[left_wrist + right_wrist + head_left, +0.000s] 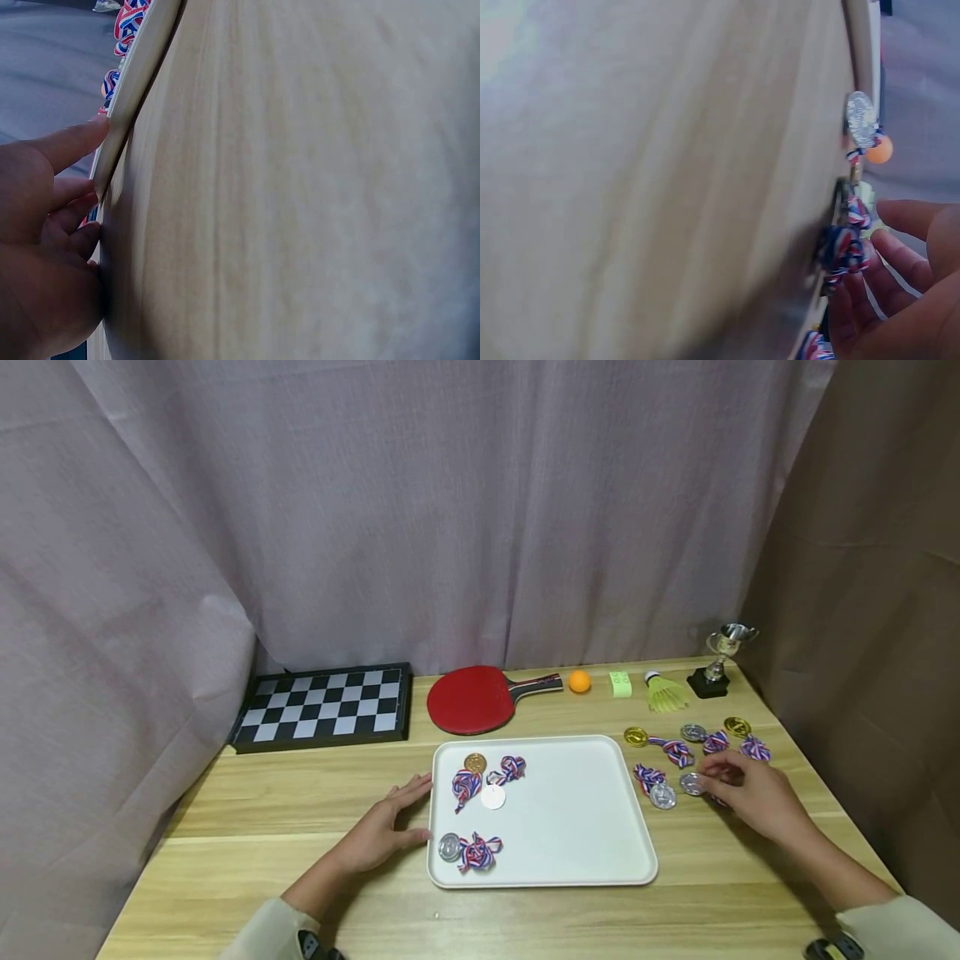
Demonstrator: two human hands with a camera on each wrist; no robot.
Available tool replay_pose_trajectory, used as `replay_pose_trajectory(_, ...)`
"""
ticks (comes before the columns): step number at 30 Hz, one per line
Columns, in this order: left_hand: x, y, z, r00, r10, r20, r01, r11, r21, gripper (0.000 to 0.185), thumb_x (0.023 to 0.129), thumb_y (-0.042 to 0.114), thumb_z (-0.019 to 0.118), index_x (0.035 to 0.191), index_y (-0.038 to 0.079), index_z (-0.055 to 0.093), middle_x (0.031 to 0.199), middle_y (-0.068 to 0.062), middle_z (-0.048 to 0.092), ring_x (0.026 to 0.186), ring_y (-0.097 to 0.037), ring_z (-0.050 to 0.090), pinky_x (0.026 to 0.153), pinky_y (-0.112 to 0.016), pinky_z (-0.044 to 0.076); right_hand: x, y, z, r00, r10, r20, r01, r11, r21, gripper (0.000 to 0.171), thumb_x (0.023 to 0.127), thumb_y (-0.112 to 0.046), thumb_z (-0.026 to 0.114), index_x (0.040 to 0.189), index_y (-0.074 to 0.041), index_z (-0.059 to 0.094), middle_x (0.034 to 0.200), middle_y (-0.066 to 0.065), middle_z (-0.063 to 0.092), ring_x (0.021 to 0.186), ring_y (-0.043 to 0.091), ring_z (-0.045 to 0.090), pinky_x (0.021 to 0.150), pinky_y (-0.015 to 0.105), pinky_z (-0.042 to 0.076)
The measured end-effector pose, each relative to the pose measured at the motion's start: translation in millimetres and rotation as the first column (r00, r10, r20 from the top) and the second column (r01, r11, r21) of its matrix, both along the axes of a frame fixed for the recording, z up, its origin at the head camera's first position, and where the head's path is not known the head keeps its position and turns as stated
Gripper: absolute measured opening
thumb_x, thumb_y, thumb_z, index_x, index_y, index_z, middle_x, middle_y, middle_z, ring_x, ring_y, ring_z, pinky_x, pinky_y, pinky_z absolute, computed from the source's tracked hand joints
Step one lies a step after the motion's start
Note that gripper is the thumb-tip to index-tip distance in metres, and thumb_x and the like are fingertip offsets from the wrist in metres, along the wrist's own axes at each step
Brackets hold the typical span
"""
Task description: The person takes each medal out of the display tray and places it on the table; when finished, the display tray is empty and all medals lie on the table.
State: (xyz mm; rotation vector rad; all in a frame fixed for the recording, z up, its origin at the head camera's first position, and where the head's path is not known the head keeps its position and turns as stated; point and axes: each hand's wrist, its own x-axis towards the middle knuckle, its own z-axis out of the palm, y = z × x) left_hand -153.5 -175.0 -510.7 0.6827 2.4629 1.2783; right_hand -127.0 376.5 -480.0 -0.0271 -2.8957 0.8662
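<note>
With fingers apart, the left hand (pixel 382 831) touches the left edge of the white tray (pixel 570 814), probably steadying it, while I cannot tell whether the right hand (pixel 761 797) pinches the silver medal (pixel 689 784) beside it.

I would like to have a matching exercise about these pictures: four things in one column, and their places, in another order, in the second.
1. Left hand
2. Right hand
3. Orange ball
4. Chessboard

A. at the medals beyond the tray's right side
B. just left of the red paddle
C. touching the tray's left edge
D. between the paddle and the green block

Pairs: 1-C, 2-A, 3-D, 4-B
</note>
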Motion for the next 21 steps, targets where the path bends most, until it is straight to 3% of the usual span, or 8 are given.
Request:
replay_pose_trajectory(6,0.3,0.0,0.8,1.000,-0.005,-0.003,0.005,1.000,0.006,0.077,0.092,0.018,0.078,0.158,0.004,0.040,0.167,-0.008,0.032,0.158,-0.034,0.016,0.128,-0.057,0.003,2.1,-12.6,15.3,0.998,0.033,-0.046,-0.034,0.999,-0.012,0.028,0.091,-0.019,0.080,0.111,-0.001,0.072,0.097,0.014,0.076,0.091,0.035,0.070,0.062,0.027,0.051)
replay_pose_trajectory(11,-0.1,-0.2,0.5,1.000,-0.005,-0.005,0.005,1.000,0.007,0.077,0.092,0.018,0.079,0.157,0.004,0.041,0.167,-0.008,0.033,0.158,-0.034,0.017,0.128,-0.057,0.004,2.8,-33.5,26.2,0.993,0.089,-0.079,-0.092,0.995,-0.030,0.027,0.091,-0.019,0.080,0.112,-0.004,0.074,0.100,0.010,0.074,0.092,0.027,0.065,0.067,0.026,0.050)
replay_pose_trajectory(17,-0.3,-0.2,-0.3,1.000,-0.003,-0.001,0.003,1.000,0.009,0.077,0.092,0.019,0.079,0.157,0.004,0.041,0.167,-0.007,0.033,0.158,-0.034,0.017,0.128,-0.057,0.004,-1.4,-67.6,32.2,0.990,0.141,-0.020,-0.142,0.986,-0.093,0.026,0.093,-0.021,0.078,0.113,-0.006,0.073,0.097,0.004,0.071,0.089,0.018,0.062,0.067,0.026,0.051)
replay_pose_trajectory(21,0.0,-0.3,0.1,1.000,-0.001,0.010,0.001,1.000,0.010,0.078,0.092,0.019,0.079,0.158,0.004,0.040,0.168,-0.006,0.032,0.158,-0.033,0.016,0.129,-0.057,0.003,-7.5,-93.9,33.3,0.978,0.208,0.032,-0.198,0.961,-0.191,0.025,0.093,-0.016,0.078,0.115,-0.005,0.072,0.093,0.001,0.069,0.086,0.017,0.061,0.066,0.025,0.053)
